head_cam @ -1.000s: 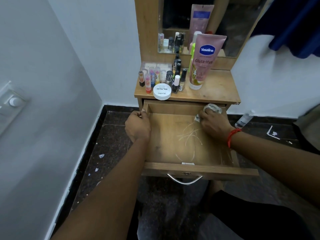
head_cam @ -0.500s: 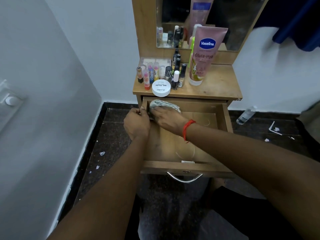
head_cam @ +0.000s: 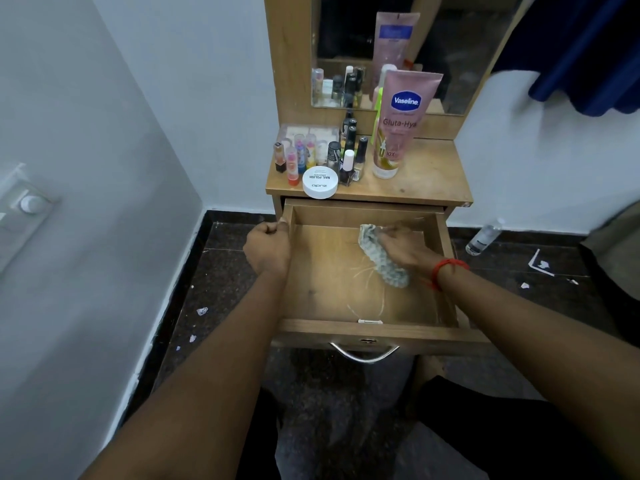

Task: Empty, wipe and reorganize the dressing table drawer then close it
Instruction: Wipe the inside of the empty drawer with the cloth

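Observation:
The wooden drawer [head_cam: 363, 329] of the dressing table is pulled out, with nothing in it but a cloth and pale streaks on its floor. My left hand [head_cam: 268, 249] grips the drawer's left side wall near the back. My right hand [head_cam: 405, 247] presses a crumpled grey-white cloth [head_cam: 381, 259] on the drawer floor, right of centre. On the table top [head_cam: 429, 174] stand a pink Vaseline tube [head_cam: 403, 123], a white nail polish remover jar [head_cam: 320, 182] and several nail polish bottles and lip balms [head_cam: 322, 154].
A metal handle [head_cam: 363, 355] hangs on the drawer front. A mirror [head_cam: 408, 46] rises behind the table top. A clear bottle [head_cam: 483, 237] and paper scraps lie on the dark floor to the right. A grey wall with a switch [head_cam: 29, 204] runs along the left. Blue cloth [head_cam: 588, 53] hangs top right.
My right hand with the cloth swept from the drawer's back right to its back left, and is now back right of centre. My left hand has stayed on the left wall.

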